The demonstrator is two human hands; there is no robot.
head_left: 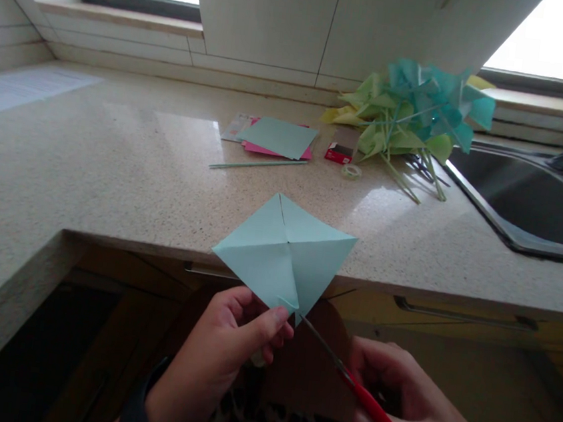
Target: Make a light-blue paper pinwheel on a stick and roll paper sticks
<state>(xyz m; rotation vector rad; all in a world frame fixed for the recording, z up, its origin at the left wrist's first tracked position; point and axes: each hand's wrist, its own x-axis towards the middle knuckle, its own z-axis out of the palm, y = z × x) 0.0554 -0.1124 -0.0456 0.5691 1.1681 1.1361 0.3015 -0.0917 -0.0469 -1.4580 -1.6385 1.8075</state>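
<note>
Right hand [408, 392]: gripping the red-handled scissors [367, 401], whose blades point forward and to the left.
Left hand [227, 346]: pinching the paper square near its closest corner, thumb on top, fingers beneath.
Paper square [288, 245]: pale blue, turned like a diamond, crossed by creases; it reaches forward from the left hand, ahead of both hands and left of the right one. A dark line runs from its far corner toward the middle.
Blade tips: at the near corner, just beside the left thumb.
Worktop [163, 185]: speckled stone; the square extends across its front edge as I see it, and whether it touches the stone I cannot tell.
Thin green stick [259, 165]: lying beyond the square, possibly more than one.
Tape roll [351, 171]: flat, right of the stick.
Red box [339, 152]: just behind the tape.
Pale green sheet [282, 137]: on top of pink sheets [268, 150].
Paper bundle [417, 111]: blue, green and yellow, beside the sink [540, 191].
</note>
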